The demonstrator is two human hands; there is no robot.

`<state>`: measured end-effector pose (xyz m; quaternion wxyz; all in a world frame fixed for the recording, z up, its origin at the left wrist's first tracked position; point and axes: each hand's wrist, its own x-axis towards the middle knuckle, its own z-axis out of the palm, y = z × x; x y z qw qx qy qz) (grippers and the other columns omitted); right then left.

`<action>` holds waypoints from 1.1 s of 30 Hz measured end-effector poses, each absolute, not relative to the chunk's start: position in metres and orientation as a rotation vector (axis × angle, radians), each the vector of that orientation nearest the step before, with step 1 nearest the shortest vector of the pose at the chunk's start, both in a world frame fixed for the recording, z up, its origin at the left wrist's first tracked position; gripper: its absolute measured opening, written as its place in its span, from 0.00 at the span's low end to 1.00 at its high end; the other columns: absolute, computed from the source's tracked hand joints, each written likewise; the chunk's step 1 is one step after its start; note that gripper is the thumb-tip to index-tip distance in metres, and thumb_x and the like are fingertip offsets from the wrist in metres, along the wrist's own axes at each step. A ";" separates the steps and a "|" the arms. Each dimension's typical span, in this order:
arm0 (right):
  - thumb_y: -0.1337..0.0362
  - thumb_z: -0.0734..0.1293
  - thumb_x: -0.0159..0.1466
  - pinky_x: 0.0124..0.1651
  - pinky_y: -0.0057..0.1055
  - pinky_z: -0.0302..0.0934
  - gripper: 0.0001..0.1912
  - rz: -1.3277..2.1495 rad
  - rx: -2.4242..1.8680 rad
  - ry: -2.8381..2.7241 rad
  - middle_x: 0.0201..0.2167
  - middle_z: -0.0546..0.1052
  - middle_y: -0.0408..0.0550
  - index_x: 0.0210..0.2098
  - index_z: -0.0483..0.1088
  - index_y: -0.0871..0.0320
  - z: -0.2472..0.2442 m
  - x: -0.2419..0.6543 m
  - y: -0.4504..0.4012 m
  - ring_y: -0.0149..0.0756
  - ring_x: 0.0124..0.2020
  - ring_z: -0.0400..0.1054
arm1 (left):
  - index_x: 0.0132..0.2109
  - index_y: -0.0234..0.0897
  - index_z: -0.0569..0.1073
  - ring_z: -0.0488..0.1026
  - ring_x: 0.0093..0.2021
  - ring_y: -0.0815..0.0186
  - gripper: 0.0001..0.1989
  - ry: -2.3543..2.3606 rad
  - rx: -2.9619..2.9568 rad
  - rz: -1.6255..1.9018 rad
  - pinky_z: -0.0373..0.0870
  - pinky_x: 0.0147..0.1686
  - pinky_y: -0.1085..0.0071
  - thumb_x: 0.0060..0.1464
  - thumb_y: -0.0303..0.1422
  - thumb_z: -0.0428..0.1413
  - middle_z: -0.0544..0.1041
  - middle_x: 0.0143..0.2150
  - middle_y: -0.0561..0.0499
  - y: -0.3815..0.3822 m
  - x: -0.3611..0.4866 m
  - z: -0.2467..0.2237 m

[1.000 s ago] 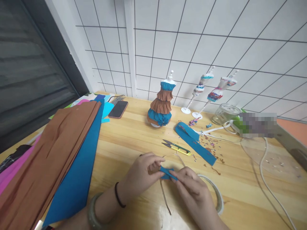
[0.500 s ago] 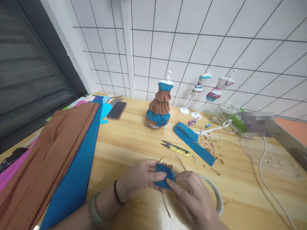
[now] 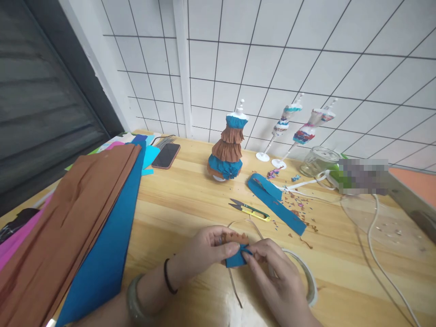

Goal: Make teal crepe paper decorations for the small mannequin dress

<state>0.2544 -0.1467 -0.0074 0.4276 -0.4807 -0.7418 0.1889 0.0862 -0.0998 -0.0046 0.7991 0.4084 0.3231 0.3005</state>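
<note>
Near the table's front, my left hand [image 3: 213,245] pinches a small folded blue piece [image 3: 235,260] together with a brown piece [image 3: 235,237] that has a jagged edge and lies behind the blue. The thumb and fingertips of my right hand [image 3: 274,268] grip the blue piece's right edge, which is bent into a fold. A thin brown strip [image 3: 235,288] hangs below. Yellow-handled thread snips [image 3: 250,210] lie beyond my hands. Farther back stands a small dress form [image 3: 227,147] in blue and brown ruffled tiers.
Brown sheets [image 3: 85,200] and a blue sheet [image 3: 109,245] cover the left side, near a phone [image 3: 165,156]. A blue strip [image 3: 279,209] lies among scraps. Two white mannequins [image 3: 262,156] [image 3: 278,163], a glass jar [image 3: 320,161] and a tape roll [image 3: 311,281] are to the right.
The blue piece has shifted down, showing more of the brown piece behind it. Its right edge is now folded up between my right fingertips.
</note>
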 end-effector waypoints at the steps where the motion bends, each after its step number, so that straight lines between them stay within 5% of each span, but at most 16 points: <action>1: 0.74 0.61 0.59 0.28 0.29 0.60 0.06 0.455 -1.174 -1.862 0.26 0.67 0.46 0.32 0.66 0.58 -0.007 0.255 -0.147 0.34 0.28 0.64 | 0.41 0.32 0.73 0.70 0.35 0.67 0.16 0.688 0.827 0.638 0.67 0.35 0.70 0.46 0.38 0.57 0.73 0.39 0.45 -0.099 0.086 -0.003; 4: 0.76 0.60 0.58 0.29 0.30 0.61 0.10 0.392 -1.072 -1.943 0.30 0.68 0.49 0.36 0.67 0.58 -0.005 0.258 -0.149 0.35 0.30 0.65 | 0.40 0.31 0.72 0.67 0.30 0.71 0.16 0.616 0.700 0.641 0.66 0.32 0.72 0.49 0.40 0.54 0.71 0.34 0.47 -0.097 0.084 0.000; 8: 0.77 0.60 0.57 0.32 0.32 0.63 0.11 0.401 -0.955 -2.061 0.33 0.70 0.52 0.37 0.67 0.58 -0.002 0.260 -0.150 0.37 0.33 0.67 | 0.39 0.31 0.72 0.63 0.26 0.75 0.17 0.592 0.744 0.636 0.60 0.25 0.80 0.40 0.32 0.62 0.68 0.28 0.52 -0.095 0.081 0.000; 13: 0.77 0.61 0.57 0.37 0.32 0.64 0.14 0.426 -0.867 -2.161 0.38 0.74 0.54 0.40 0.66 0.59 -0.003 0.259 -0.149 0.37 0.37 0.69 | 0.44 0.32 0.69 0.64 0.25 0.75 0.26 0.814 0.830 0.666 0.58 0.22 0.79 0.34 0.29 0.65 0.71 0.33 0.51 -0.092 0.080 -0.006; 17: 0.77 0.61 0.57 0.33 0.31 0.65 0.17 0.429 -0.834 -2.185 0.33 0.76 0.52 0.45 0.65 0.60 -0.003 0.257 -0.149 0.36 0.32 0.70 | 0.45 0.32 0.68 0.67 0.27 0.73 0.27 0.852 0.774 0.642 0.61 0.25 0.77 0.34 0.29 0.65 0.72 0.34 0.49 -0.092 0.079 -0.005; 23: 0.73 0.62 0.58 0.27 0.27 0.65 0.10 0.451 -1.037 -1.998 0.25 0.77 0.47 0.37 0.70 0.56 -0.005 0.253 -0.147 0.34 0.25 0.71 | 0.42 0.32 0.70 0.67 0.26 0.73 0.22 0.812 0.737 0.626 0.58 0.22 0.78 0.37 0.32 0.63 0.73 0.33 0.49 -0.093 0.080 -0.004; 33: 0.68 0.63 0.59 0.30 0.26 0.67 0.06 0.598 -1.281 -1.786 0.27 0.79 0.47 0.32 0.73 0.56 -0.005 0.249 -0.148 0.35 0.27 0.73 | 0.42 0.32 0.71 0.69 0.32 0.70 0.17 0.822 0.919 0.624 0.61 0.28 0.75 0.43 0.34 0.59 0.74 0.39 0.45 -0.097 0.082 -0.005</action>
